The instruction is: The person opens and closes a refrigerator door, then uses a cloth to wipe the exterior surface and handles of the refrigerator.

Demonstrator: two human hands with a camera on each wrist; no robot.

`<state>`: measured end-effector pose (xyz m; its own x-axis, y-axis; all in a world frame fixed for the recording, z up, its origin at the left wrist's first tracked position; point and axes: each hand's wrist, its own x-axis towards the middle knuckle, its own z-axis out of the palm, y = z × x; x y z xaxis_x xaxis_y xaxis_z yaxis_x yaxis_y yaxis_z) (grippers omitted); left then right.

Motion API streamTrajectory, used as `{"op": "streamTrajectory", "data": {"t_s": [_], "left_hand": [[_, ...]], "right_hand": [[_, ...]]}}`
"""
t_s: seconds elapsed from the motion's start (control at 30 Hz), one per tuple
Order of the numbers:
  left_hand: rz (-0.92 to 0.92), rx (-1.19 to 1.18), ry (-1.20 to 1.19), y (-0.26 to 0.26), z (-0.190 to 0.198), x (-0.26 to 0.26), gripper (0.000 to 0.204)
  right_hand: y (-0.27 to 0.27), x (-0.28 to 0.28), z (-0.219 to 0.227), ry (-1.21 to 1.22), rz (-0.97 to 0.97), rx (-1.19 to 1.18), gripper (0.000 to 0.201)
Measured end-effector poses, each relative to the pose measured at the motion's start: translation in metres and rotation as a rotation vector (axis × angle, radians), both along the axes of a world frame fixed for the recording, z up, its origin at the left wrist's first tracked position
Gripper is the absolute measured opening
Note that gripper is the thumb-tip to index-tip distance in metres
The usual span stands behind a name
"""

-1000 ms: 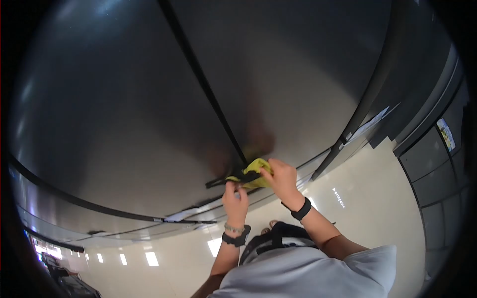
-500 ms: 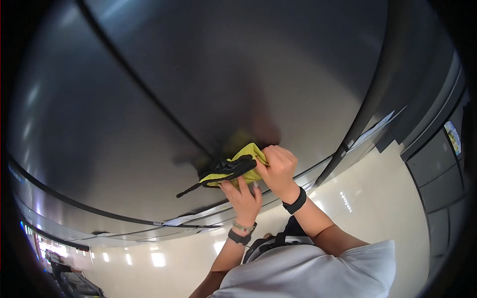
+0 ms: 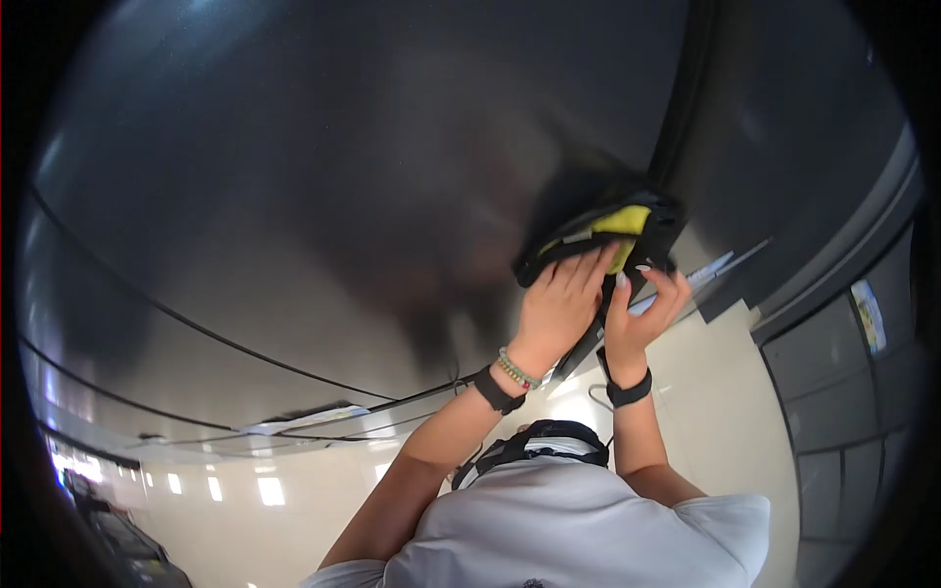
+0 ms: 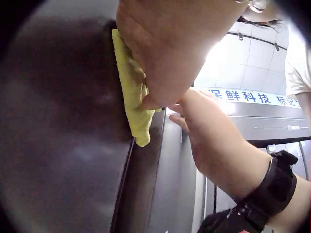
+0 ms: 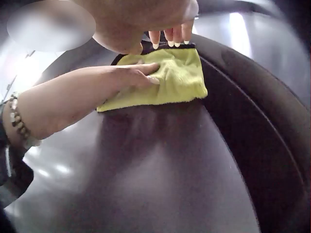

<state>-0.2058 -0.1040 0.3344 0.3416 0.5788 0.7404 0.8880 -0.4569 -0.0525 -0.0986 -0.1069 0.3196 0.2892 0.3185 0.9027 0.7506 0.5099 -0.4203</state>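
Note:
A yellow cloth with a black border (image 3: 622,220) lies against a dark glossy panel (image 3: 392,167), close to its right edge. My left hand (image 3: 561,306), with a beaded bracelet and a black band, presses on the cloth with fingers straight. In the right wrist view, that left hand (image 5: 131,76) rests across the yellow face. My right hand (image 3: 642,316) is beside it at the cloth's right side, thumb and fingers spread. Its fingertips (image 5: 177,43) show right at the black border. In the left wrist view, the cloth (image 4: 132,92) reaches to the panel's edge, partly hidden by my left hand.
A dark vertical strip (image 3: 681,93) runs along the panel's right edge. Beyond it stand grey cabinets (image 3: 818,421) with a colourful label (image 3: 868,314). Paper strips (image 3: 304,419) lie along the panel's far lower edge. Pale glossy floor (image 3: 720,392) extends below.
Both hands and the cloth have moved right, toward the panel's edge. My left hand now lies flat on the cloth. My right hand has let go of the corner it gripped.

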Motion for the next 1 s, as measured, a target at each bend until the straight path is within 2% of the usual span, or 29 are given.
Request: {"op": "streamTrajectory", "data": {"t_s": [0.03, 0.1, 0.17, 0.27, 0.3, 0.33, 0.37, 0.4, 0.43, 0.47, 0.5, 0.57, 0.63, 0.73, 0.77, 0.83, 0.87, 0.9, 0.93, 0.97, 1.0], "left_hand": [[-0.015, -0.049, 0.014, -0.003, -0.005, -0.001, 0.049], [0.064, -0.076, 0.008, -0.014, -0.005, -0.010, 0.037], [0.235, -0.155, 0.000, -0.034, -0.002, -0.027, 0.031], [0.563, -0.167, -0.074, -0.058, -0.014, -0.068, 0.036], [0.681, -0.190, -0.105, -0.070, -0.006, -0.076, 0.042], [0.759, -0.095, -0.088, -0.077, -0.011, -0.091, 0.045], [0.834, 0.002, -0.072, -0.084, -0.020, -0.106, 0.048], [0.876, 0.017, -0.140, -0.093, -0.025, -0.116, 0.049], [0.915, 0.035, -0.210, -0.099, -0.027, -0.120, 0.049], [0.915, -0.017, -0.389, -0.103, -0.025, -0.119, 0.049], [0.926, -0.025, -0.381, -0.105, -0.032, -0.117, 0.049], [0.800, -0.008, -0.809, -0.105, -0.066, -0.111, 0.051], [0.777, 0.020, -0.803, -0.099, -0.092, -0.101, 0.056], [0.694, -0.059, -0.611, -0.089, -0.113, -0.077, 0.057], [0.694, -0.067, -0.624, -0.086, -0.114, -0.070, 0.057], [0.570, -0.112, -0.358, -0.078, -0.114, -0.056, 0.064], [0.520, -0.086, -0.276, -0.069, -0.118, -0.051, 0.059], [0.472, -0.061, -0.194, -0.057, -0.122, -0.047, 0.054], [0.384, -0.032, -0.158, -0.046, -0.088, -0.034, 0.034], [0.335, -0.069, -0.121, -0.039, -0.085, -0.025, 0.031], [0.222, -0.138, -0.199, -0.024, -0.109, -0.025, 0.029]], "right_hand": [[0.004, 0.000, -0.013, 0.083, 0.149, -0.035, 0.036], [0.010, -0.004, -0.027, -0.007, 0.335, 0.012, 0.042], [0.010, -0.016, -0.038, -0.193, 0.454, -0.097, 0.045], [0.007, -0.063, -0.027, -0.329, 0.651, -0.004, 0.028], [-0.001, -0.081, -0.016, -0.313, 0.785, -0.114, 0.027], [-0.011, -0.094, -0.004, -0.478, 0.854, -0.261, 0.025], [-0.017, -0.112, -0.009, -0.523, 0.783, -0.018, 0.026], [-0.023, -0.129, -0.016, -0.522, 0.805, 0.070, 0.029], [-0.031, -0.142, -0.014, -0.553, 0.857, 0.021, 0.033], [-0.034, -0.157, -0.021, -0.591, 0.853, 0.093, 0.033], [-0.034, -0.169, -0.033, -0.627, 0.844, 0.159, 0.033], [-0.033, -0.172, -0.054, -0.681, 0.837, 0.175, 0.035], [-0.030, -0.168, -0.069, -0.737, 0.814, 0.199, 0.037], [-0.017, -0.129, -0.083, -0.787, 0.894, 0.047, 0.032], [-0.009, -0.109, -0.081, -0.812, 0.800, 0.052, 0.027], [0.009, -0.074, -0.085, -0.793, 0.657, 0.106, 0.017], [0.014, -0.055, -0.088, -0.724, 0.628, 0.003, 0.016], [0.026, -0.043, -0.103, -0.577, 0.613, 0.019, 0.012], [0.033, -0.029, -0.100, -0.498, 0.589, 0.057, 0.009], [0.036, -0.015, -0.109, -0.525, 0.495, -0.027, 0.011], [0.036, -0.009, -0.107, -0.432, 0.476, -0.058, 0.016]]}}
